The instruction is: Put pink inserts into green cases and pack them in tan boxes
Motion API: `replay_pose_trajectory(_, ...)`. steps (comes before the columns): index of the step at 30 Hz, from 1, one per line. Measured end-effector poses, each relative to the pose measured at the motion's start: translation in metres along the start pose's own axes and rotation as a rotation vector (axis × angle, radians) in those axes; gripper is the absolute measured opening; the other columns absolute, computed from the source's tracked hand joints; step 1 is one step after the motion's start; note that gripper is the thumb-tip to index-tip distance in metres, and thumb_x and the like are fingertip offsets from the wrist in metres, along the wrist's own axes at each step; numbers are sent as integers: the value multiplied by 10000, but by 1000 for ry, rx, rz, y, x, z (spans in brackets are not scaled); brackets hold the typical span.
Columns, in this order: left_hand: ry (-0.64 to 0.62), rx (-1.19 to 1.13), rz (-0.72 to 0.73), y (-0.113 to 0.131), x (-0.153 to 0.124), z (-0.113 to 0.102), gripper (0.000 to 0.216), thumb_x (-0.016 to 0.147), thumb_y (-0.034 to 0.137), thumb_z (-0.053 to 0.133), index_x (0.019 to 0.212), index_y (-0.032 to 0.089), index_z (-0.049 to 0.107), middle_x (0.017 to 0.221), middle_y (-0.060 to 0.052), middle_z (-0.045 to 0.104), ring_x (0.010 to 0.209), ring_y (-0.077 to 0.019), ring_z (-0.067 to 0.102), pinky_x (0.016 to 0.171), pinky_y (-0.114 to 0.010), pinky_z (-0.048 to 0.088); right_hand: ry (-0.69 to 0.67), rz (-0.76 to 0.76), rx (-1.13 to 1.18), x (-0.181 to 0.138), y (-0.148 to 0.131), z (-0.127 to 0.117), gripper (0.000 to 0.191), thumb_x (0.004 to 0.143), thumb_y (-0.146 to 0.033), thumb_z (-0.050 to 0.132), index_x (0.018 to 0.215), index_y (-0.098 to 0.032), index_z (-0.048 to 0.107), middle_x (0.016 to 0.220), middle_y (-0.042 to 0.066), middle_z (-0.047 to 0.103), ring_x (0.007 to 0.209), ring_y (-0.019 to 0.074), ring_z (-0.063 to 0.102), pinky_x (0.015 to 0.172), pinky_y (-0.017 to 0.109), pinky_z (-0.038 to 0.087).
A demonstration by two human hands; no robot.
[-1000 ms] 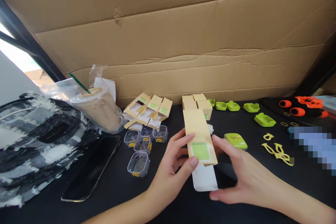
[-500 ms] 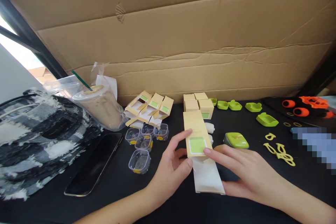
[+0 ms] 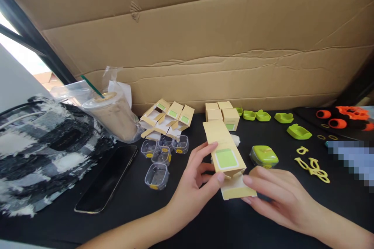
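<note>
A small cream cardboard box [image 3: 219, 136] with a green label is held tilted above the black table, its near end unfolded. My left hand [image 3: 201, 179] grips its left side between fingers and thumb. My right hand [image 3: 277, 194] pinches the open end flap at the right, thumb below and fingers above. Just beyond the right hand sits a small clear container with a green lid [image 3: 264, 155]. Behind the held box, a white item [image 3: 236, 140] is partly hidden. Left of my left hand stands a clear plastic cup [image 3: 157, 176] with a yellow sticker.
Several clear cups [image 3: 161, 156] and partly folded boxes [image 3: 172, 114] lie to the left, near a phone [image 3: 106, 179] and a bagged drink [image 3: 112, 114]. Closed boxes [image 3: 230, 116] stand behind. Green lids [image 3: 298, 131], yellow rings [image 3: 315, 170] and orange parts [image 3: 337, 123] are on the right.
The held box has turned and shifted slightly right, so its open end now shows. My right hand has moved from the label to the flap, which has swung up.
</note>
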State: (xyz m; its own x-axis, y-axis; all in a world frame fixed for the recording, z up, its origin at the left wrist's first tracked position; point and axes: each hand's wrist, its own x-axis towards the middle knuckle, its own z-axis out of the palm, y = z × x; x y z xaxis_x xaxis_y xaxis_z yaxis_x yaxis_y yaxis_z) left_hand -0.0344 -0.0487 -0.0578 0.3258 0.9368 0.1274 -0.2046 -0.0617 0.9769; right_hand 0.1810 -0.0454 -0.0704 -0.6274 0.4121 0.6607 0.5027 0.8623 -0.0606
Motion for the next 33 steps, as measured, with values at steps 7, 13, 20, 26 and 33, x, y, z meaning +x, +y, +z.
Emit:
replay_pose_trajectory(7, -16, 42, -18, 0, 1, -2, 476, 836, 366, 640, 1283, 296, 491, 1469, -85, 355, 995, -191, 610, 870, -331, 524, 93, 51, 61, -2, -4, 1, 201, 948, -171, 517, 1146, -192, 542, 615, -56, 552, 474, 96, 521, 467, 229, 377)
replay_pose_trajectory(13, 8, 77, 4, 3, 1, 0, 393, 890, 386, 565, 1265, 276, 522, 1408, -76, 434, 979, -182, 627, 885, -326, 530, 80, 44, 128, -4, -4, 2, 230, 946, -194, 540, 1173, -209, 502, 648, -48, 602, 495, 102, 546, 479, 228, 400)
replay_pose_trajectory(20, 3, 33, 39, -1, -1, 1, 280, 915, 345, 538, 1186, 299, 591, 1349, -46, 465, 984, -157, 624, 866, -293, 553, 97, 49, 104, -2, -5, 0, 149, 942, -181, 537, 1088, -199, 558, 666, -30, 613, 515, 104, 579, 489, 222, 418)
replay_pose_trajectory(26, -4, 56, 55, 0, -1, 2, 251, 912, 319, 554, 1157, 340, 604, 1329, -15, 455, 912, -103, 619, 841, -231, 534, 110, 39, 108, 1, -6, -1, 107, 952, -178, 530, 1054, -186, 562, 597, -45, 597, 454, 92, 531, 465, 222, 384)
replay_pose_trajectory(33, -24, 91, 71, -1, 0, 0, 256, 899, 355, 565, 1151, 340, 601, 1319, -29, 420, 858, -100, 602, 805, -244, 531, 119, 45, 95, 2, -7, -2, 88, 952, -195, 525, 1029, -190, 569, 601, -44, 618, 452, 98, 559, 457, 222, 397)
